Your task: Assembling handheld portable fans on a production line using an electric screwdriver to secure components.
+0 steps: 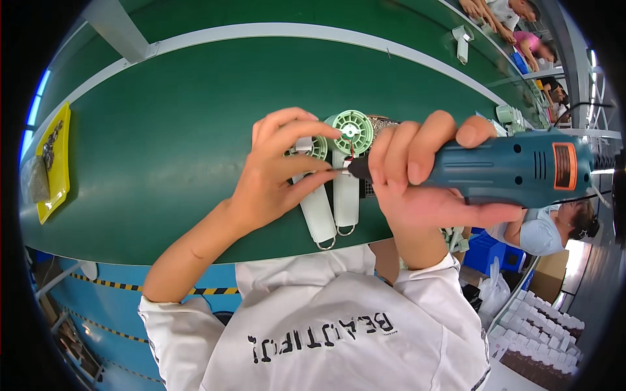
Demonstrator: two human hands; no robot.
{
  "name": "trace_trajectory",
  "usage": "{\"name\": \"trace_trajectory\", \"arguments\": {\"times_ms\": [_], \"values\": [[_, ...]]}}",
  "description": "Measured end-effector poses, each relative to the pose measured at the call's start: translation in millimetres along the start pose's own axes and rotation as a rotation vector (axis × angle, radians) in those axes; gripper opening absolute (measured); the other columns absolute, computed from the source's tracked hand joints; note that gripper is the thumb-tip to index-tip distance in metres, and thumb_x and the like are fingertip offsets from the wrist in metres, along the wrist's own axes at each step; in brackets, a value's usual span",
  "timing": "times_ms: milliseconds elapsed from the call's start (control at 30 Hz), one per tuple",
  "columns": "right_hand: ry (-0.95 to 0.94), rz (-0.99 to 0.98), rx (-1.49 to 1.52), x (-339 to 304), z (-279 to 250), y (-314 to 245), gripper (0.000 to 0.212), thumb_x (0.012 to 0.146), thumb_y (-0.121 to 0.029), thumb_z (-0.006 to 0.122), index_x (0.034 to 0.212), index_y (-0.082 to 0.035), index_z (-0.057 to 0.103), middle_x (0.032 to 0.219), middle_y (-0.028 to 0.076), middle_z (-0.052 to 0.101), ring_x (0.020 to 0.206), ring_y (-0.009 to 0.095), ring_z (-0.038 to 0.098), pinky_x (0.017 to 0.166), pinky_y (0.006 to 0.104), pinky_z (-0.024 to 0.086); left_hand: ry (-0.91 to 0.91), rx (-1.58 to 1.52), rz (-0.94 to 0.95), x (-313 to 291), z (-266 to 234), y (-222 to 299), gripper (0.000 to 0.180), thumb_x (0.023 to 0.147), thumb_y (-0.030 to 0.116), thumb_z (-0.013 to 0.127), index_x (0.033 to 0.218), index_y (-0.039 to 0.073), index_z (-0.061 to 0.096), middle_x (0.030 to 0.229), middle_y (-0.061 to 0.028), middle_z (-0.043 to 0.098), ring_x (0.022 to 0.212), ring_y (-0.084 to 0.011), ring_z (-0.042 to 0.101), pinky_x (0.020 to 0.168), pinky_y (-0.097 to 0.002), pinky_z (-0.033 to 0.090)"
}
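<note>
My right hand (417, 163) is closed around a teal electric screwdriver (515, 168) lying level, its dark nose and thin bit pointing left. At the bit's tip my left hand (270, 159) pinches with thumb and a finger; whatever is between them is too small to make out. Its raised index finger reaches the light green round head of a handheld fan (347, 195), whose white handle points toward me. A small red wire shows in that head. A second white-handled fan (316, 212) lies beside it on the left, its green head partly hidden by my left hand.
A yellow tray (60, 173) with dark small parts and a clear bag lies at the left of the green table (163, 150). Behind my right hand is a box of small metal pieces (381, 124). Other people sit at the right, near a blue crate (489, 253) and stacked white parts (538, 329).
</note>
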State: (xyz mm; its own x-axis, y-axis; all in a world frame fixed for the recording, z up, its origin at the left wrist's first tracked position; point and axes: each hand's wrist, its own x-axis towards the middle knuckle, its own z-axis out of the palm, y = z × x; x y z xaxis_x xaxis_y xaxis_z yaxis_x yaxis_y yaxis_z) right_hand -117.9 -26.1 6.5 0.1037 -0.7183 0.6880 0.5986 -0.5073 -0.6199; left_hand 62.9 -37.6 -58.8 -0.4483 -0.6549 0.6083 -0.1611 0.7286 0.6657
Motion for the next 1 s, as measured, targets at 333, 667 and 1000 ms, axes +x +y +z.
{"name": "trace_trajectory", "arguments": {"times_ms": [333, 667, 1000], "values": [[-0.032, -0.063, -0.24, -3, -5, 10, 0.086, 0.075, -0.083, 0.051, 0.115, -0.007, 0.046, 0.073, 0.012, 0.052, 0.051, 0.021, 0.049, 0.047, 0.0354, 0.045, 0.035, -0.01, -0.174, -4, 12, -7, 0.022, 0.064, 0.004, 0.081, 0.083, 0.006, 0.071, 0.12, -0.0049, 0.06, 0.117, -0.0289, 0.05, 0.095, -0.0399, 0.037], [-0.026, -0.061, -0.215, -3, -8, 13, 0.087, 0.074, -0.084, 0.051, 0.115, -0.007, 0.045, 0.073, 0.012, 0.053, 0.051, 0.022, 0.05, 0.047, 0.0357, 0.045, 0.003, 0.004, -0.189, -3, 13, -5, 0.024, 0.068, 0.003, 0.079, 0.09, 0.007, 0.07, 0.121, -0.0053, 0.059, 0.115, -0.0272, 0.052, 0.096, -0.0395, 0.037], [-0.01, -0.073, -0.187, -1, -9, 24, 0.089, 0.073, -0.085, 0.051, 0.115, -0.007, 0.045, 0.074, 0.012, 0.053, 0.051, 0.022, 0.051, 0.048, 0.0359, 0.046, 0.016, -0.001, -0.235, -4, 14, -5, 0.028, 0.069, 0.003, 0.078, 0.095, 0.007, 0.066, 0.119, -0.0064, 0.059, 0.112, -0.0265, 0.054, 0.095, -0.0388, 0.037]]}}
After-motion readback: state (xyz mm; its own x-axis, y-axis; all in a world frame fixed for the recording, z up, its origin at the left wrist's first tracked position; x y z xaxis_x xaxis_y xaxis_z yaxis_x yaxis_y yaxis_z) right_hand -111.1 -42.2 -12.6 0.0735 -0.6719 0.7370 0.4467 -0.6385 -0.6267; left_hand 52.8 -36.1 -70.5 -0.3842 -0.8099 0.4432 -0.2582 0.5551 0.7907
